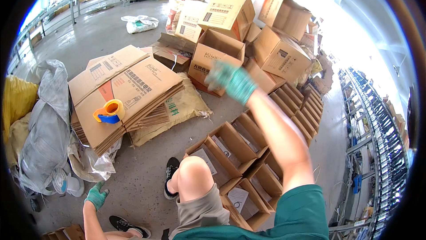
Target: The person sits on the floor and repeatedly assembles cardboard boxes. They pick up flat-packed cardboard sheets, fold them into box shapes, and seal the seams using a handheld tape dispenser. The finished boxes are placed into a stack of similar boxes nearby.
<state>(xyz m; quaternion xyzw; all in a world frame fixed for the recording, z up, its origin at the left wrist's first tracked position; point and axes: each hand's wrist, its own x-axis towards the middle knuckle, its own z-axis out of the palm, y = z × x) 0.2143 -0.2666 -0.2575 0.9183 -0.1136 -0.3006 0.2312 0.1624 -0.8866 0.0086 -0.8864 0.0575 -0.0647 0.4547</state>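
My right hand (233, 81), in a green glove, is stretched far forward and blurred by motion. It overlaps the front of an open cardboard box (213, 56); whether it touches the box cannot be told, and its fingers are smeared. Low on the left hangs my left hand (96, 195), also green-gloved, with thumb and fingers apart and nothing in it. Between the hands lies a stack of flattened cartons (146, 78). On top of that stack rests a tape dispenser (108, 112) in orange and blue.
Rows of open cardboard boxes (227, 140), some with paper sheets inside, stand below my right arm. More cartons (228, 13) are piled ahead. Grey and yellow sacks (46, 124) lean at the left. A roller conveyor (370, 138) curves along the right.
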